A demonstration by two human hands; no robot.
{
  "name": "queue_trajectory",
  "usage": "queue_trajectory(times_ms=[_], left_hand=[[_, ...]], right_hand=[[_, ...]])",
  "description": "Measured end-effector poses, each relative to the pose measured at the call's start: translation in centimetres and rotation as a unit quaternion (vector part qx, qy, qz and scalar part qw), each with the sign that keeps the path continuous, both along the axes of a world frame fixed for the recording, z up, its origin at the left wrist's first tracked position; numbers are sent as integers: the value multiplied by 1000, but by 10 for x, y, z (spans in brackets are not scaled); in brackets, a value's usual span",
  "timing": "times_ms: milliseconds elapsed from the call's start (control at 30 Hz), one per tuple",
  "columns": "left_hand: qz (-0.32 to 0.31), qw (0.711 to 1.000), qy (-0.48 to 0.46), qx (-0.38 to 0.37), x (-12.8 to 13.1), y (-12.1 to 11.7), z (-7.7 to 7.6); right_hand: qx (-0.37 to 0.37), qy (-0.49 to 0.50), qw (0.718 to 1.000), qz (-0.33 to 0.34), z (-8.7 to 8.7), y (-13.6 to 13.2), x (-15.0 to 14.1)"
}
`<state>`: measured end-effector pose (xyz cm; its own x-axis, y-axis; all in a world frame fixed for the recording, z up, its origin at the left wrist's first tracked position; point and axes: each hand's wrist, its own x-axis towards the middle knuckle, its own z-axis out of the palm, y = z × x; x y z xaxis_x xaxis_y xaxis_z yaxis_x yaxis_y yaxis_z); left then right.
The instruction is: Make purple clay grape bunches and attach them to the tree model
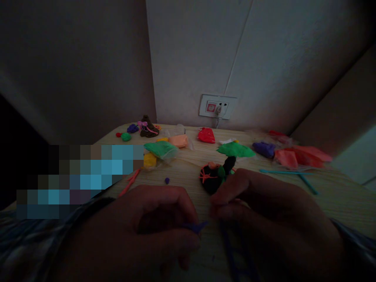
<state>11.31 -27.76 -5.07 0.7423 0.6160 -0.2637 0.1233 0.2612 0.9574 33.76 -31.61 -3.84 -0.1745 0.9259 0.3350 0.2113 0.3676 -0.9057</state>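
My left hand point(132, 227) is closed in a pinch on a small piece of purple clay point(198, 226), whose pointed ends stick out past the fingertips. Facing it, my right hand point(270, 211) has thumb and forefinger pressed together; whatever lies between them is hidden. Below the right fingers, a dark purple ladder-shaped clay piece point(230, 250) lies on the table, partly covered by the hand. Just behind the right hand sits a black clay figure point(208, 182) with orange lines and green parts. A tiny purple clay ball point(167, 180) rests beyond my left hand.
Bagged green clay point(161, 149), peach clay point(178, 140), red clay point(206, 135) and coral clay point(302, 156) line the wooden table point(188, 172). A brown clay boot point(148, 128) stands far left. Teal sticks point(286, 172) lie right. A wall socket point(217, 106) holds a plug.
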Motion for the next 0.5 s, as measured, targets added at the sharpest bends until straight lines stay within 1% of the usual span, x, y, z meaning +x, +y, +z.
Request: queue_trajectory(times_ms=[133, 167, 267, 333, 500], left_hand=[[-1, 1000, -1, 4, -1, 1, 0], [-2, 1000, 0, 6, -1, 1, 0], [0, 1000, 4, 4, -2, 1, 0], [-2, 1000, 7, 4, -1, 1, 1], [5, 1000, 16, 6, 0, 3, 1]], right_hand=[[-16, -27, 999, 42, 1, 0, 0], [-13, -33, 999, 37, 1, 1, 0], [2, -23, 1000, -10, -1, 0, -3], [-3, -2, 1000, -15, -1, 0, -5], [-86, 62, 993, 42, 2, -1, -6]])
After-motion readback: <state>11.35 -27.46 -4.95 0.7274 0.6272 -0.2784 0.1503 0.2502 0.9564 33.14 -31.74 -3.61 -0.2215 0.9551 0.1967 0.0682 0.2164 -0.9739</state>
